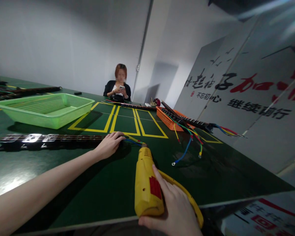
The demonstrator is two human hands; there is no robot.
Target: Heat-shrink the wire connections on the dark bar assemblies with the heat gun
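My right hand [175, 203] is wrapped round the handle of a yellow heat gun [147, 183], whose nozzle points away from me across the table. At the nozzle tip are thin blue and yellow wires [134, 141]. They come out of the right end of a long black cable chain [56, 140] that lies flat on the table to the left. My left hand [111, 143] grips the chain's end where the wires emerge, its fingers curled over it. Just what the fingertips pinch is partly hidden, and the nozzle covers the wire ends.
A light green basket [51, 124] stands at the left, behind the chain. An orange basket [166, 118] at the right holds more chains, their lugged wires [184, 155] hanging onto the green table [226, 177]. A person [117, 90] sits across with a phone.
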